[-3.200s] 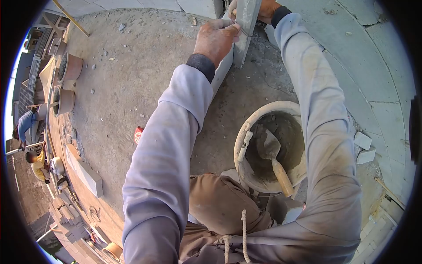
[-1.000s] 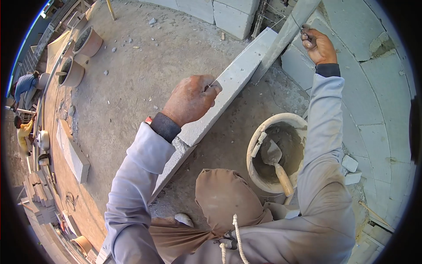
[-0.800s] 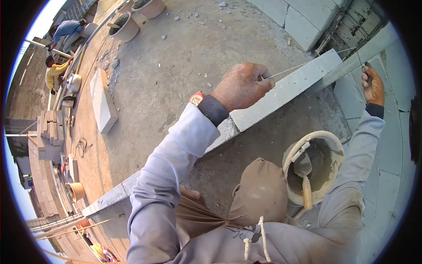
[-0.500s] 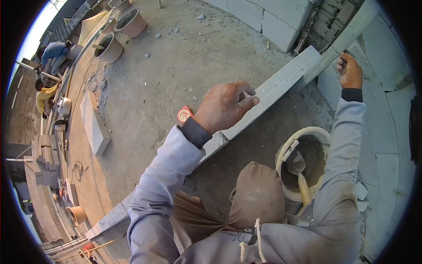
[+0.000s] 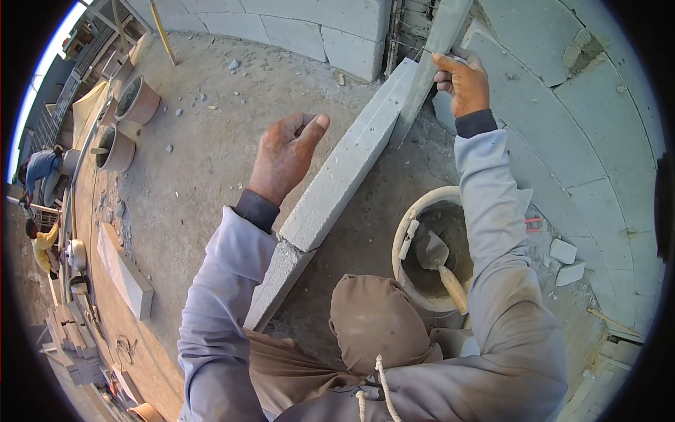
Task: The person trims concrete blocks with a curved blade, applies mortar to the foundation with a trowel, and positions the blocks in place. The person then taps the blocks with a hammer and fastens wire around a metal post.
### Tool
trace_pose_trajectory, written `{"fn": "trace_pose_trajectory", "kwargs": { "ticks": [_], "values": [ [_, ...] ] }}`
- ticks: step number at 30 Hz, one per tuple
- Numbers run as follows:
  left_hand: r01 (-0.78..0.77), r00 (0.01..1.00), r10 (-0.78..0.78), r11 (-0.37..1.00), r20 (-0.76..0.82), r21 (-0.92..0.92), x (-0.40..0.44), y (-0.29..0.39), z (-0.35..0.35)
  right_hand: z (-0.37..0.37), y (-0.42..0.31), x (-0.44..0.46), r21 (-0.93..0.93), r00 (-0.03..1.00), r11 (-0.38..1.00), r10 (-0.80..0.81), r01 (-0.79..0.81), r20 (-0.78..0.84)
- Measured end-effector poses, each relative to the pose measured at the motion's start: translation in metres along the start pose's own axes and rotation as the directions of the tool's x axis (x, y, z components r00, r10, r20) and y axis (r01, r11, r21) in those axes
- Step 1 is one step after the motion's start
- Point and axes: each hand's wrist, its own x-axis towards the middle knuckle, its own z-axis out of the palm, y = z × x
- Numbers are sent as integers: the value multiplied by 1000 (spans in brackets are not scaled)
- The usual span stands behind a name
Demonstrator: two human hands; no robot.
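Observation:
My left hand (image 5: 287,156) is raised over the floor, left of a long row of pale blocks (image 5: 351,165). Its thumb and fingers are closed together; whatever they may hold is too small to make out. My right hand (image 5: 463,83) is beside an upright post (image 5: 437,46), fingers pinched where a thin dark strand (image 5: 416,48) meets them from across the post. A bucket of grey mortar (image 5: 404,246) stands below my right forearm. Inside it rests a trowel (image 5: 450,281), its wooden handle over the rim.
A pale block wall (image 5: 534,119) curves along the right, with broken pieces (image 5: 566,260) at its foot. Another block wall (image 5: 288,35) stands ahead. Buckets (image 5: 137,102), a loose block (image 5: 123,274) and two people (image 5: 43,243) are at left.
The view has swung, shifting the scene leftward. My left hand has risen and lies farther from the block row. My right hand remains beside the post. The red tape measure is no longer visible.

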Motion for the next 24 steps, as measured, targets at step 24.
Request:
{"fn": "trace_pose_trajectory", "kwargs": {
  "ticks": [24],
  "values": [
    [-570,785,616,678,64,465,161,82,98,-12,16,7,-210,959,936,-271,283,86]
  ]
}}
